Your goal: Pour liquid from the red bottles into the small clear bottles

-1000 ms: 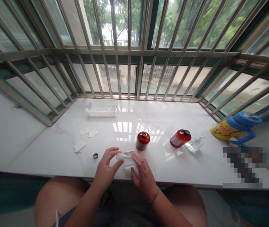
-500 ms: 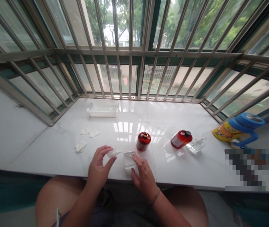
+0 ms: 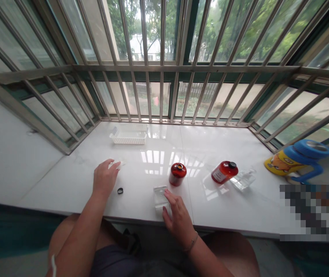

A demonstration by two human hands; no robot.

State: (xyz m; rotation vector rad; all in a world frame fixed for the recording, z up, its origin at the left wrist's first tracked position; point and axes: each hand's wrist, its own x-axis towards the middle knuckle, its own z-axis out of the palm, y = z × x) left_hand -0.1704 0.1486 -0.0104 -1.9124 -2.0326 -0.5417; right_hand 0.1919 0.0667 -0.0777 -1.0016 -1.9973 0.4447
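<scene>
While the open red bottle (image 3: 177, 176) stands uncapped at centre and the capped red bottle (image 3: 222, 172) sits closed at right, the left hand (image 3: 104, 179) is at a white scrap (image 3: 118, 165), left, hold indeterminable, the right hand (image 3: 178, 212) resting unclenched on a pale packet (image 3: 159, 198), near.

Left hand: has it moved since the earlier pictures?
Yes: judged against the open red bottle, the left hand has moved left and forward, farther from that bottle.

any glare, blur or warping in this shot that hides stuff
Head view: daylight from the window leaves bright barred glare on the counter; head view, sides: bars splay outward, as with a wide lens; head view, lower right: a pixelated patch hides what's there; head view, left hand: whatever's at its fingertips is too pale to tell.
</scene>
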